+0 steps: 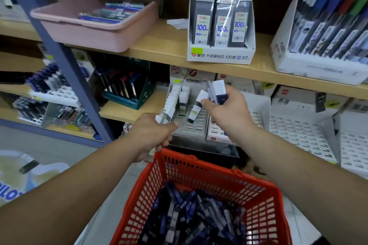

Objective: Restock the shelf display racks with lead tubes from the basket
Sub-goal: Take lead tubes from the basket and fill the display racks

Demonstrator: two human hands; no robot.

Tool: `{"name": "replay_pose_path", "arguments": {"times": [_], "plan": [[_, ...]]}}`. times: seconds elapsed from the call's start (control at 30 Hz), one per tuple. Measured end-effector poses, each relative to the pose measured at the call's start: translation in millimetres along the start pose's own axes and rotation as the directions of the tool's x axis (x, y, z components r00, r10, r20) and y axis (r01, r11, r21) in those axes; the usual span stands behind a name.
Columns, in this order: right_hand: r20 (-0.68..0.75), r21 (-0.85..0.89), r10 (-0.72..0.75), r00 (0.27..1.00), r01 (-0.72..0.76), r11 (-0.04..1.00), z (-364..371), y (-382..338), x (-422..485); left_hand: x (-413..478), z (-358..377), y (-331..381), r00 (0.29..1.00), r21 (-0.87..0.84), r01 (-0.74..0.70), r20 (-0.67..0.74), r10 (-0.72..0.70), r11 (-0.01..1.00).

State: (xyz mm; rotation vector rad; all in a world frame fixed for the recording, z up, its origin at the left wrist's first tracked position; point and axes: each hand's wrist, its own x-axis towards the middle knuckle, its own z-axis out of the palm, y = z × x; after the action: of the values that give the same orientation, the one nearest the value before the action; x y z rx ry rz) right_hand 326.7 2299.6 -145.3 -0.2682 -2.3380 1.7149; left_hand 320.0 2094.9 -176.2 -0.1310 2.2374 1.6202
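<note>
Clutching several lead tubes (218, 89) in right hand (227, 110), another in left hand (152, 134), near display rack (189, 127); more lying in basket (258, 205). Likely handling light, stiff, slick; pinching across flat sides.

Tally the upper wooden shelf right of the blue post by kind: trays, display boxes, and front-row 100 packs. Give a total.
Pink tray: 1
White display boxes: 2, the 100-pack box and the pen box
Front-row 100 packs: 3
Total: 6
</note>
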Motion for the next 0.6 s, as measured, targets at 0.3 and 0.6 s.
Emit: {"name": "replay_pose_path", "arguments": {"times": [0.3,0.6], "plan": [[0.095,-0.179,-0.056,0.994,0.072,0.981,48.4,29.2,45.5,-4.1,-19.7,-4.2,0.988,-0.112,0.087,0.14,-0.071,0.99],[0.162,-0.317,-0.144,0.976,0.189,0.929,54.4,50.6,60.1,1.2,-19.2,-8.8,0.991,0.043,0.094,0.095,-0.097,0.995]]}}
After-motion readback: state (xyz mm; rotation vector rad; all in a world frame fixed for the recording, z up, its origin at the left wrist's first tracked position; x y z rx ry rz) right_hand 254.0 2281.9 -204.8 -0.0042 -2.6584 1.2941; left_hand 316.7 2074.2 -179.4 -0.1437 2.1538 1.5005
